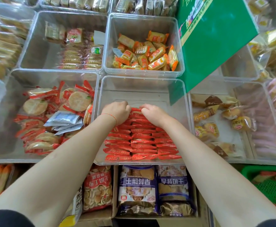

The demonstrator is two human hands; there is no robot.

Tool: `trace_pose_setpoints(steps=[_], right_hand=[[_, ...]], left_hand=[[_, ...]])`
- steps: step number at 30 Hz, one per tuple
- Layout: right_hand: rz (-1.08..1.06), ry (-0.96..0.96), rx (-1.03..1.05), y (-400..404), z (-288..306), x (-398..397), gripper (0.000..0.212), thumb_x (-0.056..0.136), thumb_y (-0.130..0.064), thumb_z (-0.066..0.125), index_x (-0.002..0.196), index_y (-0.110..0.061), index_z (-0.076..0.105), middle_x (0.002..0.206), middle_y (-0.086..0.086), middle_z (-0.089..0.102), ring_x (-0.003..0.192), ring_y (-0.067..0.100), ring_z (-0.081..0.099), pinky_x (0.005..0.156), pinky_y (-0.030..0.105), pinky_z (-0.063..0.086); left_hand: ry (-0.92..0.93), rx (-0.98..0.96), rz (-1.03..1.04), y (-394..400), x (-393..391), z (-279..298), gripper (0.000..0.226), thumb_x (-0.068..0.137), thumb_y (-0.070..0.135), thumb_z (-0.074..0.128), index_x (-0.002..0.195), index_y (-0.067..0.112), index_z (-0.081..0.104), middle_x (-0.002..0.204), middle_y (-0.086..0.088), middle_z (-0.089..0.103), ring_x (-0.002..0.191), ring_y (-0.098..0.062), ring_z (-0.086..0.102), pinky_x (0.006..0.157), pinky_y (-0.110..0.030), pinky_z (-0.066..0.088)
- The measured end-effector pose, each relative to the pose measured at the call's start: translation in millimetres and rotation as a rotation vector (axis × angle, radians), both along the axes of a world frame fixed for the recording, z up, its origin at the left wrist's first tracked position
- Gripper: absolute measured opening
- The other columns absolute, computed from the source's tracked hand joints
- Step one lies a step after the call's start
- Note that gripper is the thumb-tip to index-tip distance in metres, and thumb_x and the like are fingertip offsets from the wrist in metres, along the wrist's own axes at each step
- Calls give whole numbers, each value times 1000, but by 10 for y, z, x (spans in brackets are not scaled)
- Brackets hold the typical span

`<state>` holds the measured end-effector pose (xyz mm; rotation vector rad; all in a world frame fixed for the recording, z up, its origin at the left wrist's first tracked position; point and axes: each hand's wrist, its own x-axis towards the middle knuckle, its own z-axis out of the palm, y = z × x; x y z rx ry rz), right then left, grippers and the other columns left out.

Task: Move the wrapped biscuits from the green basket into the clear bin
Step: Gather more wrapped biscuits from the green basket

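While the red-wrapped biscuits are stood on edge in three tidy rows along the near half of the clear bin, both hands are bent over the far end of the stack. The left hand is curled with its fingers hooked over the last packets of the left and middle rows, and the right hand is curled likewise over the right side, so each grip is closed narrowly on the wrappers, not spread. The step in hand is judged to be the squaring-up of packets already placed, the rows being pressed toward the near wall. The far half of the bin is left bare, so the task appears only partly done. The green basket is seen at the lower right edge, low and apart from the bin, with more red-wrapped packets lying in it. For the next move, the stack would need to be released without being toppled, and a reach down to the right would be called for so that another handful can be gathered.
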<state>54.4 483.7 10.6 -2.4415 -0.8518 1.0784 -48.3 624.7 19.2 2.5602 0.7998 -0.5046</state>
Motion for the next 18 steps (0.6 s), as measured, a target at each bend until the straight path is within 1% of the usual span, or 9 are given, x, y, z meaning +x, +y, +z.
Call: trace_pose_setpoints(steps=[2, 4, 7, 10, 12, 14, 15, 16, 18], right_hand=[[-1, -36, -11, -17, 72, -16, 68, 78, -49, 22, 138, -35, 49, 150, 1, 44, 138, 24, 36, 114, 50, 27], [-30, -67, -4, -64, 146, -47, 60, 84, -46, 28, 140, -35, 47, 151, 3, 42, 139, 26, 34, 115, 51, 26], [-66, -138, 34, -187, 297, -149, 52, 91, -38, 41, 142, -32, 43, 149, 5, 41, 138, 27, 33, 115, 47, 26], [-132, -231, 127, -384, 499, -331, 47, 91, -30, 50, 138, -23, 48, 142, 8, 44, 133, 26, 37, 110, 44, 32], [-201, -308, 219, -609, 600, -474, 38, 90, -23, 52, 128, -19, 56, 130, 7, 51, 124, 25, 44, 101, 39, 38], [-283, -349, 297, -900, 691, -633, 26, 90, -18, 51, 113, -17, 64, 113, 5, 59, 106, 22, 54, 83, 31, 42], [-313, -347, 318, -1056, 738, -705, 23, 90, -17, 50, 106, -18, 67, 105, 3, 63, 97, 20, 57, 76, 29, 42], [-340, -328, 332, -1222, 783, -771, 22, 90, -16, 50, 101, -18, 69, 99, 2, 67, 90, 19, 59, 72, 29, 42], [-379, -274, 352, -1589, 850, -882, 22, 89, -14, 50, 94, -18, 71, 88, 0, 70, 83, 18, 61, 70, 31, 46]], left_hand=[[-21, 2, 6, -28, -40, 63, 43, 98, 33, 26, 123, 14, 55, 130, -17, 58, 116, -35, 53, 94, -42, 42], [-41, 11, 1, -80, -80, 161, 45, 98, 33, 27, 132, 14, 51, 135, -16, 56, 121, -34, 51, 99, -43, 41], [-96, 44, -31, -225, -160, 340, 44, 98, 32, 34, 135, 12, 48, 135, -15, 56, 123, -35, 50, 99, -43, 42], [-229, 59, -37, -450, -254, 517, 43, 94, 27, 43, 133, 11, 50, 130, -15, 57, 121, -34, 49, 98, -42, 42], [-365, 27, 5, -678, -297, 596, 37, 92, 24, 47, 124, 11, 57, 123, -13, 60, 117, -32, 50, 95, -40, 42], [-463, -35, 53, -984, -340, 668, 28, 91, 26, 48, 112, 13, 61, 112, -11, 65, 108, -32, 56, 83, -37, 43], [-474, -61, 58, -1162, -354, 707, 26, 91, 28, 47, 109, 15, 61, 108, -9, 67, 103, -32, 59, 77, -36, 43], [-466, -89, 48, -1351, -368, 745, 25, 91, 29, 47, 108, 18, 62, 104, -8, 69, 99, -32, 62, 72, -35, 42], [-431, -165, 0, -1739, -403, 816, 24, 90, 31, 49, 104, 20, 65, 98, -8, 72, 93, -31, 65, 67, -32, 42]])
